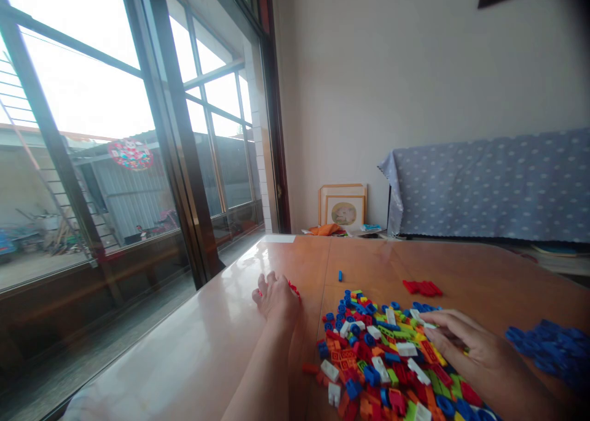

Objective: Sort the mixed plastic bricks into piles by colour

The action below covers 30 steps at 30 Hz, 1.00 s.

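A mixed heap of plastic building bricks (382, 359) in red, blue, white, green, orange and yellow lies on the wooden table (369, 258). At its right edge is my right hand (470, 344), thumb and index finger closed on a white brick (418, 316). My left hand (277, 301) rests further left on the table, fingers apart and slightly bent. Beneath and beside it show red bricks (295, 290), mostly hidden by the hand.
Several red bricks (421, 287) form a small group behind the heap. A pile of blue bricks (548, 347) lies at the far right, and a single blue brick (340, 276) sits behind the heap. Large windows (175, 132) run along the left. Picture frames (345, 206) lean against the wall.
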Available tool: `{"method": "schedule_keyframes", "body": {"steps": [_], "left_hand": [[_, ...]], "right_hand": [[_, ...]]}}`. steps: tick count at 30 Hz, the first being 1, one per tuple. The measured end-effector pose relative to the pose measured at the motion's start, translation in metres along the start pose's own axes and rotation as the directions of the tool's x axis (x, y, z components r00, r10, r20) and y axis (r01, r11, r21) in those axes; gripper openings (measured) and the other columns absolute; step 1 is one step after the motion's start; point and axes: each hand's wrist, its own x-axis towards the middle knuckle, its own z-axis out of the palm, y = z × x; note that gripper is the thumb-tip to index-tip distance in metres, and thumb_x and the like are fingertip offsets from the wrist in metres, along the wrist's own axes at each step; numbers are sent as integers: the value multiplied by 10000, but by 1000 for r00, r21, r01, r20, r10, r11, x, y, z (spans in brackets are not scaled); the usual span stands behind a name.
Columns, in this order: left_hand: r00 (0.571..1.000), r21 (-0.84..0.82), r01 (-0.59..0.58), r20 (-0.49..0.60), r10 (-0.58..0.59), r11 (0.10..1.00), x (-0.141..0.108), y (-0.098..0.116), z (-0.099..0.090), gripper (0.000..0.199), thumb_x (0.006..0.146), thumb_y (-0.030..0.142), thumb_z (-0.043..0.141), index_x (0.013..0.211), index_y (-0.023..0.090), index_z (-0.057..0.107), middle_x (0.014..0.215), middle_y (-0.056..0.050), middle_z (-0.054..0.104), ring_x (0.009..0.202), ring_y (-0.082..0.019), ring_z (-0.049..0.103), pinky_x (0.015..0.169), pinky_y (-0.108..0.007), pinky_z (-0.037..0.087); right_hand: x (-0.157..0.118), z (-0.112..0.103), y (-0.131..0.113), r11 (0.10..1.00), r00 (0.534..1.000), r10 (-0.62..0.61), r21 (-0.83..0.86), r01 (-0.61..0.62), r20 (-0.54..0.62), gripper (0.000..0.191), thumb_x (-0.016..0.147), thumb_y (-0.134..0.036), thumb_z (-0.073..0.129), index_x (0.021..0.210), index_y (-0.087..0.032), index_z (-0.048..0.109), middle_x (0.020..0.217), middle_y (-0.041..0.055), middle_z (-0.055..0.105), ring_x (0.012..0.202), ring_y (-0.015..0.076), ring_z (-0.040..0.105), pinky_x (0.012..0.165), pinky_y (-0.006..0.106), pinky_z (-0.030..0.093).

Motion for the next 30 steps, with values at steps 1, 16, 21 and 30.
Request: {"method": "schedule_keyframes", "body": {"steps": [1,16,21,30], "left_hand": [[1000,-6,3,10,-3,1000,1,-1,2,257,804,223,536,1009,220,692,1507,-102,454,1468,-373,204,1077,-564,244],[920,-235,-392,-67,387,890,-30,45,-12,267,947,331,473,1095,242,676,1313,-79,616,1323,-298,428,1059,-453,362],[755,-423,-573,60,653,702,-50,66,-8,214,941,323,512,1027,248,693,1089,-52,689,1121,-248,563,960,-361,430],[449,-567,-670,203,870,478,-79,83,-6,334,832,458,669,1125,299,699,1186,-39,653,1137,-250,566,1004,-359,435]], "right_hand": [[0,-1,1,1000,1000,0,7,0,-4,341,928,-525,523,1137,-300,671,1197,36,696,1023,223,703,859,299,588],[9,-36,-11,993,991,104,71,-98,-82,311,924,-468,506,1056,-252,686,993,40,732,902,211,680,790,301,542],[7,-37,-28,996,993,88,11,-89,81,271,913,-391,501,1026,-247,700,960,40,687,855,195,658,759,295,517],[-2,-20,-24,988,942,94,-149,-48,323,478,771,-349,686,1247,-328,645,1193,53,628,1069,263,612,916,352,456]]}}
